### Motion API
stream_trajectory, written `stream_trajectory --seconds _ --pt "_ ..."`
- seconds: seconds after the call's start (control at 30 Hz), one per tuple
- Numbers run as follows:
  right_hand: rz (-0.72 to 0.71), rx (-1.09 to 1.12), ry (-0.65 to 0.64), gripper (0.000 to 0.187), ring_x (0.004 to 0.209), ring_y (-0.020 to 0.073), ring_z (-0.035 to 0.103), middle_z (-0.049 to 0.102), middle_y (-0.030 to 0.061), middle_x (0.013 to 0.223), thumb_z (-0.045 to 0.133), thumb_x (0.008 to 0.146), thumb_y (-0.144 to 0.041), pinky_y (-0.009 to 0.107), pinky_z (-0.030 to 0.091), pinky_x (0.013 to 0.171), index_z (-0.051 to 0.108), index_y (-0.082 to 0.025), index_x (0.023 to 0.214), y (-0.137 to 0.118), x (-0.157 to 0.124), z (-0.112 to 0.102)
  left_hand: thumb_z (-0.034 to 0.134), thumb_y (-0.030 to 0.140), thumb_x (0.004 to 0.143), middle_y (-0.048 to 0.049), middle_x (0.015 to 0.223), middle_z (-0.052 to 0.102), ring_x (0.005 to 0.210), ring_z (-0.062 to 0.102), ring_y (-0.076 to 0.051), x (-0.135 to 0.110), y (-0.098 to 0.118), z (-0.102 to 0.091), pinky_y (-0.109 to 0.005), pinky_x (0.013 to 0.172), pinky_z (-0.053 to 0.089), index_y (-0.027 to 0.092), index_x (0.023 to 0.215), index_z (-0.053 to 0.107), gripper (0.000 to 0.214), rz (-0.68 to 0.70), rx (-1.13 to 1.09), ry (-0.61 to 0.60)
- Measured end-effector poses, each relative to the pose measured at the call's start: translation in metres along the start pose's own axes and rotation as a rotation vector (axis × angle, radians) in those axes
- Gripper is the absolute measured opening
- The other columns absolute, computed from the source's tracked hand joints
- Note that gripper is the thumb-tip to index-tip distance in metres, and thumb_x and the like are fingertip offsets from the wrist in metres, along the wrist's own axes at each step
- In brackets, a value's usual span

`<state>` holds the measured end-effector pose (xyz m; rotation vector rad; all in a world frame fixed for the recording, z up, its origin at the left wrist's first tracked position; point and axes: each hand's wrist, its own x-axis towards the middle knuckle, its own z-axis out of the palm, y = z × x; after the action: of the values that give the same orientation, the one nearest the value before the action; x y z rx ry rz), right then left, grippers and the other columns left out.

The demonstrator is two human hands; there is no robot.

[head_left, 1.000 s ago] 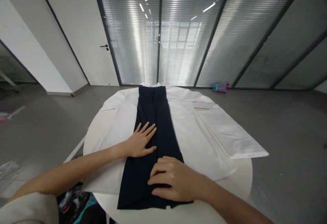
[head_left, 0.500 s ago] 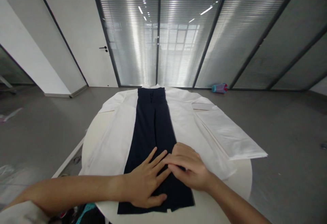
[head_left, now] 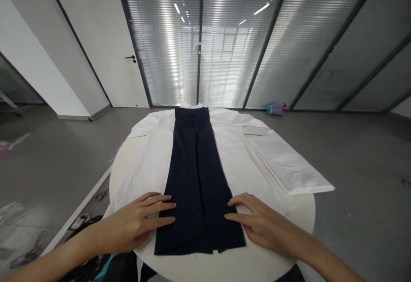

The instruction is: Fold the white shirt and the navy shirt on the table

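A pair of dark navy trousers (head_left: 195, 170), seemingly folded lengthwise, lies flat with its waistband at the far end. Beneath it a white long-sleeved garment (head_left: 154, 153) is spread over a round white table (head_left: 192, 269). My left hand (head_left: 141, 220) rests at the trousers' left edge, fingers stretched onto the navy cloth. At the opposite edge, my right hand (head_left: 253, 217) touches the cloth with its fingertips, fingers apart. Neither hand grips anything. The white garment's right sleeve (head_left: 292, 162) hangs past the table's edge.
A blue and pink bundle (head_left: 276, 109) lies on the floor by the glass partition (head_left: 224, 59). Clear plastic (head_left: 13, 217) and cables are on the floor at left. Under the table's left side sits a black and teal item (head_left: 104, 267). A white door (head_left: 105, 37) stands beyond.
My hands have moved apart from the middle of the trousers, left hand to the left edge and right hand to the right edge. The view has shifted slightly.
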<state>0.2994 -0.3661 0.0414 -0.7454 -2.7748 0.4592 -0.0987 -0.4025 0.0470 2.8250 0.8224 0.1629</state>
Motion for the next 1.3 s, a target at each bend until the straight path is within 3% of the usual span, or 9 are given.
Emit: stream_trajectory --seconds 0.27,0.43,0.53,0.63,0.73,0.83,0.93,1.07,1.3 --pt "-0.146 -0.161 0.143 0.034 0.124 0.023 0.056 0.069 0.009 0.122 0.054 0.092 -0.009 0.041 0.048 0.101 0.067 -0.022 0.121 0.01 -0.003 0.015 0.056 0.004 0.083 -0.0073 0.148 0.052 0.141 0.043 -0.027 0.011 0.016 0.016 -0.045 0.119 0.032 0.025 0.141 0.053 0.061 0.051 -0.019 -0.007" --pt "-0.103 0.013 0.133 0.032 0.119 0.0205 0.06 0.07 0.0088 0.12 0.045 0.094 -0.008 0.04 0.046 0.101 0.067 -0.022 0.112 0.016 0.007 0.007 0.045 0.013 0.097 -0.0043 0.137 0.063 0.129 0.056 -0.021 0.012 0.007 -0.005 -0.038 0.113 0.04 0.027 0.134 0.059 0.042 -0.079 -0.356 0.014" --pt "0.061 0.278 0.173 0.026 0.09 0.018 0.066 0.072 0.0065 0.096 0.041 0.099 -0.021 0.032 0.053 0.082 0.067 -0.02 0.102 0.032 0.035 -0.007 0.044 0.037 0.102 -0.0052 0.112 0.073 0.105 0.067 -0.021 0.027 -0.022 -0.018 -0.033 0.095 0.052 0.023 0.116 0.068 0.031 -0.375 -0.667 0.165" --pt "0.29 0.569 0.276 0.028 0.072 0.0167 0.064 0.068 0.0032 0.079 0.047 0.098 -0.039 0.028 0.053 0.065 0.062 -0.018 0.088 0.061 0.078 -0.013 0.051 0.06 0.094 -0.0073 0.088 0.071 0.08 0.068 -0.02 0.057 -0.069 -0.019 -0.03 0.073 0.056 0.015 0.099 0.069 0.048 -0.64 -1.07 0.334" --pt "0.584 0.792 0.281 0.028 0.057 0.0142 0.061 0.064 0.0005 0.069 0.049 0.096 -0.042 0.024 0.05 0.052 0.06 -0.017 0.095 0.091 0.118 -0.007 0.066 0.06 0.084 -0.0036 0.072 0.066 0.056 0.062 -0.016 0.092 -0.115 -0.01 -0.026 0.053 0.051 0.015 0.098 0.065 0.048 -0.873 -1.391 0.379" --pt "0.809 0.806 0.224 0.025 0.038 0.0111 0.052 0.054 -0.0042 0.051 0.05 0.097 -0.039 0.019 0.039 0.036 0.058 -0.016 0.09 0.109 0.137 0.003 0.074 0.053 0.08 -0.0014 0.07 0.065 0.051 0.06 -0.014 0.111 -0.141 -0.003 -0.024 0.049 0.05 0.015 0.098 0.064 0.043 -1.03 -1.486 0.375" --pt "0.831 0.786 0.202 0.026 0.032 0.01 0.047 0.049 -0.0065 0.044 0.05 0.098 -0.04 0.018 0.034 0.03 0.056 -0.017 0.088 0.114 0.136 0.007 0.08 0.045 0.077 -0.0019 0.082 0.069 0.06 0.065 -0.014 0.108 -0.145 0.0 -0.023 0.054 0.052 0.02 0.114 0.062 0.049 -0.962 -1.536 0.363" --pt "0.807 0.825 0.207 0.023 0.031 0.0103 0.047 0.049 -0.0086 0.043 0.061 0.092 -0.04 0.018 0.036 0.03 0.056 -0.017 0.095 0.113 0.128 0.008 0.088 0.028 0.07 -0.0019 0.096 0.07 0.077 0.071 -0.017 0.093 -0.139 0.003 -0.027 0.065 0.058 0.03 0.141 0.042 0.084 -0.815 -1.548 0.381" --pt "0.806 0.631 0.29 0.012 0.032 0.0093 0.05 0.05 -0.0108 0.045 0.057 0.093 -0.025 0.016 0.037 0.034 0.053 -0.018 0.103 0.113 0.131 0.018 0.087 0.022 0.067 -0.0014 0.086 0.071 0.072 0.071 -0.018 0.104 -0.135 0.022 -0.03 0.067 0.06 0.026 0.149 0.03 0.1 -0.768 -1.43 0.625"
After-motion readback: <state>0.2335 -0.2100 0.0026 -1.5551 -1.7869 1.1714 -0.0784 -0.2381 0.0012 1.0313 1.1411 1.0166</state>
